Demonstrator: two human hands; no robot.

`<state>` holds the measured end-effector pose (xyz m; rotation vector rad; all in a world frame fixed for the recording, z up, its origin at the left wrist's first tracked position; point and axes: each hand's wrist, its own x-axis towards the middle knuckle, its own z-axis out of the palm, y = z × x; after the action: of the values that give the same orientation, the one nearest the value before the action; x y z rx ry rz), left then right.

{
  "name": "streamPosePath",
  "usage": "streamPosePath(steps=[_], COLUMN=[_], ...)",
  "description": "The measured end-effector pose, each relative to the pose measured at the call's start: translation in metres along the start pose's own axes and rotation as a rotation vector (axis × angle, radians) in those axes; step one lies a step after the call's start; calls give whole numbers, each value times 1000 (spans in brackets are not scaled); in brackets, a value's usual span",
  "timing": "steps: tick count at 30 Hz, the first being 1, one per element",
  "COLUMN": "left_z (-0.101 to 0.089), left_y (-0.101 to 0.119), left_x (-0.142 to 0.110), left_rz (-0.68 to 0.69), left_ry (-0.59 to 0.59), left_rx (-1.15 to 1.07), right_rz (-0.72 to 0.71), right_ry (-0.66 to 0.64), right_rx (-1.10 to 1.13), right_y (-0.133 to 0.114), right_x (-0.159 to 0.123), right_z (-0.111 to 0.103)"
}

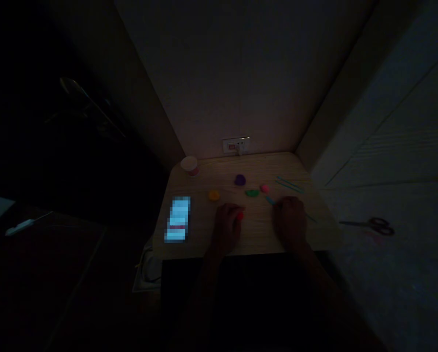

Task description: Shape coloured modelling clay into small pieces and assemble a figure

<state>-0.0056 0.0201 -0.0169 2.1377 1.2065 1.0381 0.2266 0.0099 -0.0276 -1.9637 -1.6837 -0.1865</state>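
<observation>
The left hand (225, 226) is closed on the red clay lump (240, 215). The right hand (292, 220) adjoins the blue tool (270, 200); its grip is indeterminable. On the bench (255, 239), unjoined: orange lump (214, 195), 10 o'clock from red; purple lump (240, 180), 12; green lump (251, 193), 1.

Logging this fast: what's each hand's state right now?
Left hand: fingers closed on a small red ball.
Right hand: curled at a light-blue piece; too dark to tell its grip.

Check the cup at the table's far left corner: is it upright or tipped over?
Upright: the cup stands on the table, its round rim uppermost and its side narrowing below.
</observation>
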Motion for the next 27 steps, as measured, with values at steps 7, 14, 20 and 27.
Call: streamPosePath(steps=[7,14,20,27], left_z=[1,1,1,1], left_y=[-3,-5,-5,-5], left_x=[1,3,4,5], left_rz=[-40,-78,-89,-53], left_ry=[24,125,104,143], left_rx=[-36,-171,-228,-151], right_rz=[-29,-42,-22,-152], right_ry=[-13,-19,-81,-66], right_rx=[7,30,138,152], right_y=[2,1,-3,-4], right_x=[0,0,0,-1], right_z=[4,3,-1,-5])
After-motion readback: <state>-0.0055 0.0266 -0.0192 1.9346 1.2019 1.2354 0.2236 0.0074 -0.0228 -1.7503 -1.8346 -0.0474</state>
